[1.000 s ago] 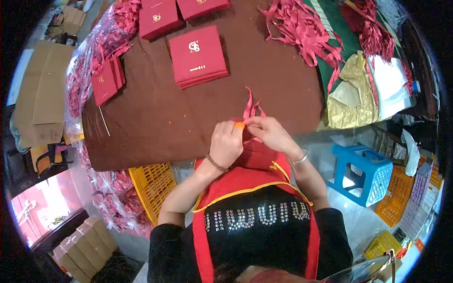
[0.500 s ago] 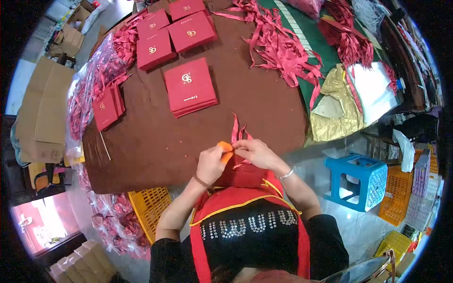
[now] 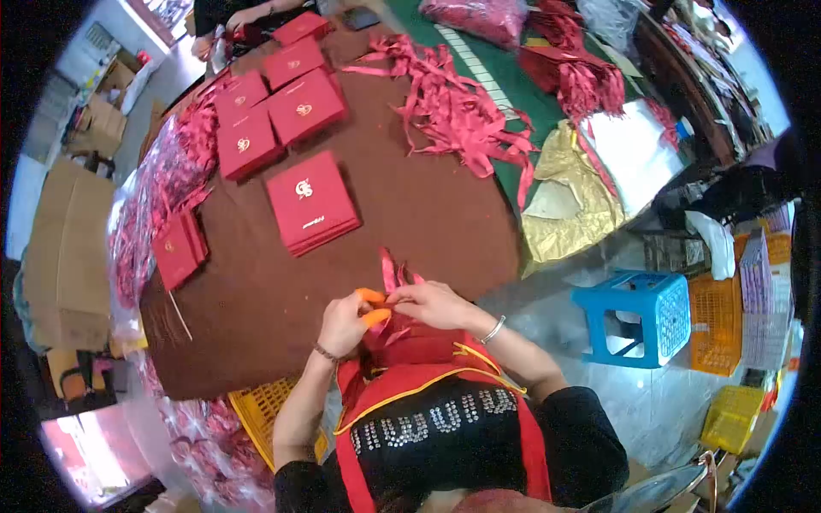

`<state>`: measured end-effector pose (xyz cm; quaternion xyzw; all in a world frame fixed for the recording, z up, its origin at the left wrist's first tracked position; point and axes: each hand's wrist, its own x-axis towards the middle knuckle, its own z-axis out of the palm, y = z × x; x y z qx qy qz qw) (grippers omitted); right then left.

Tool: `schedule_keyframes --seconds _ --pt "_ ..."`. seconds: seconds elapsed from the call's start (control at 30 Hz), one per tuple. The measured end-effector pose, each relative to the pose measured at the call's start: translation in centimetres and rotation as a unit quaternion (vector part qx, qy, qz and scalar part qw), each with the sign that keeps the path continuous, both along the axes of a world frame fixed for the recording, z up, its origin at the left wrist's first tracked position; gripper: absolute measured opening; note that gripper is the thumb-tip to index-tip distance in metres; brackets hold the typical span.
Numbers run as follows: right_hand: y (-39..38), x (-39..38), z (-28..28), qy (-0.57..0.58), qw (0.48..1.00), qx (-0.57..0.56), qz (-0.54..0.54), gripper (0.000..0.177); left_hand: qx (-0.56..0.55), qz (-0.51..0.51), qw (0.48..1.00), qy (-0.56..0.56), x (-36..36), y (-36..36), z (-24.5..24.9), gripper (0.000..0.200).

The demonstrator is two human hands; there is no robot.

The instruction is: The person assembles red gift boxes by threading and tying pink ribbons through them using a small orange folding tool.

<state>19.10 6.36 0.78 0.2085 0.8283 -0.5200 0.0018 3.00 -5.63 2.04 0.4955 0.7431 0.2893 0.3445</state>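
My left hand [image 3: 344, 325], with orange covers [image 3: 375, 318] on its fingers, is closed in a pinch at the table's near edge. My right hand [image 3: 434, 306], a silver bangle at its wrist, pinches right beside it, fingertips almost meeting the left ones. A red ribbon [image 3: 388, 272] runs between the fingertips, its loose ends sticking up beyond them. Under the hands lies a flat red piece [image 3: 409, 335], mostly covered, against my red apron [image 3: 428, 363]. Just past the hands sits a short stack of red boxes or folders [image 3: 314, 203] with gold print.
More red boxes [image 3: 305, 107] stand farther back on the brown tabletop [image 3: 256, 325]. Red ribbons [image 3: 470, 120] lie heaped at the back right, near gold wrapping [image 3: 573, 218]. A blue stool [image 3: 637, 316] stands at the right. Another person's hand [image 3: 248, 15] shows at the far edge.
The view has shifted, so the table and boxes appear lower and farther left. Another person's hands and a dark phone-like object now show at the far edge. My hands stay pinched together on the ribbon.
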Motion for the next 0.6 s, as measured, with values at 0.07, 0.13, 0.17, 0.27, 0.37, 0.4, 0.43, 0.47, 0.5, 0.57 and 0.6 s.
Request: schedule_keyframes --seconds 0.07,0.13,0.17,0.27,0.37,0.4,0.43,0.47,0.5,0.57,0.6 --pt "0.1 0.1 0.6 -0.019 1.000 -0.019 0.002 0.027 -0.003 -0.024 0.999 0.036 -0.2 0.0 0.1 0.028" --pt "0.1 0.0 0.3 -0.014 1.000 -0.015 0.003 0.027 -0.015 -0.020 0.997 0.073 0.0 0.2 0.5 0.029" --pt "0.1 0.0 -0.1 -0.010 1.000 -0.011 -0.005 0.027 0.009 -0.049 0.988 0.148 0.5 0.3 1.1 0.029" --pt "0.2 0.1 -0.5 -0.006 1.000 -0.017 0.002 0.028 0.101 -0.056 0.970 0.216 0.8 0.1 -0.2 0.023" --pt "0.1 0.1 -0.4 -0.016 1.000 -0.015 -0.004 0.028 0.145 -0.052 0.963 0.223 1.1 0.4 -0.2 0.020" --pt "0.1 0.1 0.0 -0.015 1.000 -0.017 -0.003 0.028 0.144 -0.043 0.958 0.245 1.4 0.6 -0.1 0.015" --pt "-0.2 0.0 -0.7 -0.002 1.000 -0.003 -0.005 0.027 0.149 -0.052 0.957 0.245 1.5 0.6 -0.2 0.015" --pt "-0.4 0.0 -0.6 -0.002 1.000 0.017 -0.011 0.025 0.127 -0.049 0.961 0.242 1.5 0.6 -0.2 0.015" --pt "-0.6 0.0 -0.5 -0.003 0.999 0.037 -0.017 0.024 0.105 -0.046 0.964 0.240 1.4 0.6 -0.3 0.014" --pt "-1.4 0.2 -0.8 0.070 0.995 0.038 -0.067 0.016 0.081 -0.064 0.972 0.213 0.5 0.4 -0.4 0.013" --pt "-1.5 0.3 -0.7 0.080 0.994 0.043 -0.059 0.015 0.067 -0.086 0.978 0.179 -0.1 0.4 -0.4 0.013"
